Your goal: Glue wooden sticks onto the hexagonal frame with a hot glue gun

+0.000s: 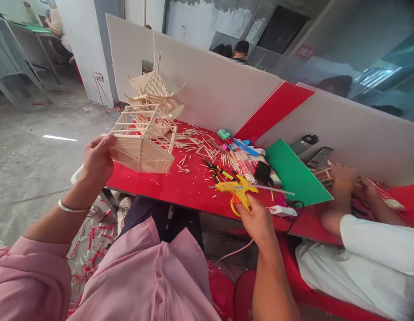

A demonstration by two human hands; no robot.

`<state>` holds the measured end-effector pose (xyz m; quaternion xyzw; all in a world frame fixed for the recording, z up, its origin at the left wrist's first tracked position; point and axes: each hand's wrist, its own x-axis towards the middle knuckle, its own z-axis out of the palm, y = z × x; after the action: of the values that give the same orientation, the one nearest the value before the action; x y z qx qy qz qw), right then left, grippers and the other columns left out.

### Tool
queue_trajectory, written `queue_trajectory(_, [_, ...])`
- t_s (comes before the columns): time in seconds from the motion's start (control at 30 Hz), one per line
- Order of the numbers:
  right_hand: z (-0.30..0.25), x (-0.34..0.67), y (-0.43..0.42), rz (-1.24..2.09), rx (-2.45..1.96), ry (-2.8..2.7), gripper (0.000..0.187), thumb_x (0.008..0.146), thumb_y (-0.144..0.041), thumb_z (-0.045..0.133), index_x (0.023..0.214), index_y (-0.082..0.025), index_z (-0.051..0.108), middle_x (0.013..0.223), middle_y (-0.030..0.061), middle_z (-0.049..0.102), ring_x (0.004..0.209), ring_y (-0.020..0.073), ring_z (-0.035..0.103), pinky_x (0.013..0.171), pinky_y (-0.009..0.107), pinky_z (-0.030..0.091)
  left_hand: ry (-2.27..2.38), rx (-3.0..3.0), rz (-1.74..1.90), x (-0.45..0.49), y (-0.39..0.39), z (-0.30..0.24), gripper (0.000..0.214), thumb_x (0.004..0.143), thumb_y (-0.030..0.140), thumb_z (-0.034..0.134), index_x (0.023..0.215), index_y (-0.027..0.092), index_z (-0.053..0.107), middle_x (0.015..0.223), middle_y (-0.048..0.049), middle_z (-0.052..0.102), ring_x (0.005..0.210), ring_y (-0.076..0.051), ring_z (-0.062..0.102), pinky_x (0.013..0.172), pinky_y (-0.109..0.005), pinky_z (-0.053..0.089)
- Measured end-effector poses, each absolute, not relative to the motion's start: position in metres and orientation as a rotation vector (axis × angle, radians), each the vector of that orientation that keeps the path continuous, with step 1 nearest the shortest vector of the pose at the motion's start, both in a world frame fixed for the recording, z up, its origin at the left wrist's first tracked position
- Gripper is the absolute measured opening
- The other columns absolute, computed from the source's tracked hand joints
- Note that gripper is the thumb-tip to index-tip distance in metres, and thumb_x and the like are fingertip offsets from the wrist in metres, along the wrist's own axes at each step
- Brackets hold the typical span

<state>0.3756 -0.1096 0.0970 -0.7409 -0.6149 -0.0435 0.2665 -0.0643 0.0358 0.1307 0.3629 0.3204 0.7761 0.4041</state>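
Fingers of your left hand (99, 158) pinched the frame (128, 149) by its nine-o'clock edge, seemingly leaving the rest uncovered; your right hand (258, 218) gripped the glue gun (238, 189).

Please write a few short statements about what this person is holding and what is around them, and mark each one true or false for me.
1. The left hand holds a frame built of thin pale sticks. True.
2. The right hand is empty. False: it holds a yellow glue gun.
3. A stick tower with a pointed roof stands on the red table, behind the held frame. True.
4. The left wrist is bare. False: a silver bracelet circles it.
5. In this view, a green board is to the right of the frame. True.
6. The tabletop is free of scraps. False: loose sticks lie scattered across it.
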Motion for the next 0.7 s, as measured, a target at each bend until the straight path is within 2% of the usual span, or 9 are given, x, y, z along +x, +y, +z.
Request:
queue_trajectory(0.17, [0.038,0.357,-0.129,0.015,-2.232,-1.454,0.057,0.082,-0.045,0.045,0.122,-0.008,0.063,0.114,0.0230,0.070,0.102,0.0336,0.066,0.084,0.043,0.052,0.889,0.956,2.313,-0.038,0.041,0.091,0.040,0.066,0.042,0.085,0.063,0.017,0.054,0.060,0.0050,0.048,0.059,-0.009,0.042,0.066,-0.027,0.040])
queue_trajectory(0.33, [0.018,0.319,-0.118,-0.001,-2.443,-1.354,0.053,0.089,-0.037,0.042,0.134,-0.012,0.057,0.130,0.0184,0.064,0.109,0.0305,0.065,0.082,0.038,0.051,1.303,1.280,2.388,-0.015,0.035,0.054,0.041,0.074,0.056,0.073,0.070,0.021,0.053,0.076,-0.0009,0.055,0.084,-0.021,0.057,0.086,-0.042,0.046])
queue_trajectory(0.5, [0.035,0.323,-0.105,-0.060,-2.613,-1.319,0.048,0.095,-0.036,0.043,0.138,-0.018,0.054,0.121,0.0154,0.068,0.095,0.0268,0.068,0.067,0.033,0.048,1.395,1.603,2.320,-0.001,0.016,0.037,0.041,0.074,0.060,0.071,0.074,0.023,0.054,0.070,-0.0013,0.057,0.083,-0.025,0.059,0.100,-0.056,0.038])
queue_trajectory(0.7, [0.058,0.350,-0.107,-0.491,-2.692,-1.230,0.042,0.095,-0.033,0.045,0.132,-0.019,0.057,0.105,0.0150,0.065,0.084,0.0258,0.062,0.057,0.031,0.036,1.245,1.861,2.237,0.001,-0.004,0.027,0.034,0.073,0.050,0.077,0.077,0.023,0.058,0.074,-0.0019,0.063,0.081,-0.025,0.064,0.102,-0.059,0.038])
